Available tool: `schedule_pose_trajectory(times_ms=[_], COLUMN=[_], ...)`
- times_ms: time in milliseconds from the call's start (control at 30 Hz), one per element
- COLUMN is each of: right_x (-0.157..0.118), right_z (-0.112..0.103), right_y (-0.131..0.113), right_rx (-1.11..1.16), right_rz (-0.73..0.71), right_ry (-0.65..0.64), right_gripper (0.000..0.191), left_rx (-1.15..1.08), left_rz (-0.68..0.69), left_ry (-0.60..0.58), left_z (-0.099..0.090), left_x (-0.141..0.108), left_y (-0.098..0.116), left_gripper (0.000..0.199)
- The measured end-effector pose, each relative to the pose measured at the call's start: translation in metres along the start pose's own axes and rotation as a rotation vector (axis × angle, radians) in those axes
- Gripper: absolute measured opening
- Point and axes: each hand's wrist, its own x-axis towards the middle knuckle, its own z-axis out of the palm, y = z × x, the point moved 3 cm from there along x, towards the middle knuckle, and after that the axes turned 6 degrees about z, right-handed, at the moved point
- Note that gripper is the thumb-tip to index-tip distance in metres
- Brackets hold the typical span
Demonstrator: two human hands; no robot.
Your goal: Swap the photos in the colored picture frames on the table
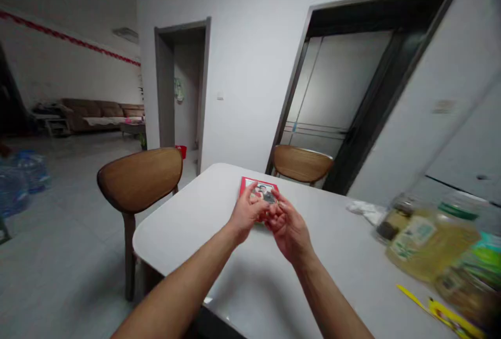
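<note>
My left hand and my right hand meet over the middle of the white table, fingertips close together. The left thumb stretches toward the right hand, and its index finger points up beside a red-bordered picture showing people. On the right, the fingers are curled in a pinch. Whatever sits between the fingertips is too small and blurred to name. The picture is just behind the fingers, its lower part covered by them; whether they touch it I cannot tell.
The white table carries a large jar of yellowish liquid, another jar, white tissue and a yellow tool on the right. Wooden chairs stand at the left and far side. Water bottles stand at far left.
</note>
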Motion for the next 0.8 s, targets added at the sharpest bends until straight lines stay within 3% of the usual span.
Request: schedule_pose_trajectory(times_ms=[67, 133, 233, 467, 533, 667, 800], right_x=[0.007, 0.012, 0.018, 0.029, 0.038, 0.06, 0.075], right_z=[-0.009, -0.014, -0.01, 0.001, -0.006, -0.032, -0.056], right_y=[0.004, 0.005, 0.005, 0.01, 0.014, 0.017, 0.024], right_rx=[-0.008, -0.032, -0.101, -0.33, -0.567, -1.265, -1.525], right_rz=[0.087, 0.166, 0.269, 0.316, 0.218, -0.138, -0.263], right_ry=[0.084, 0.114, 0.05, -0.014, 0.024, 0.241, 0.262], right_gripper=[0.02, 0.033, 0.053, 0.06, 0.06, 0.055, 0.028], left_rx=[0.007, 0.014, 0.022, 0.041, 0.05, 0.078, 0.079], left_rz=[-0.049, -0.111, -0.233, -0.332, -0.345, -0.38, -0.409], left_ry=[0.027, 0.023, -0.044, -0.107, -0.084, 0.012, 0.137], left_z=[-0.008, -0.012, -0.01, -0.005, -0.011, -0.032, -0.057], left_x=[0.004, 0.008, 0.013, 0.02, 0.021, 0.021, 0.016], left_y=[-0.002, -0.004, -0.005, -0.007, -0.012, -0.033, -0.062], left_gripper=[0.04, 0.047, 0.062, 0.069, 0.069, 0.067, 0.057])
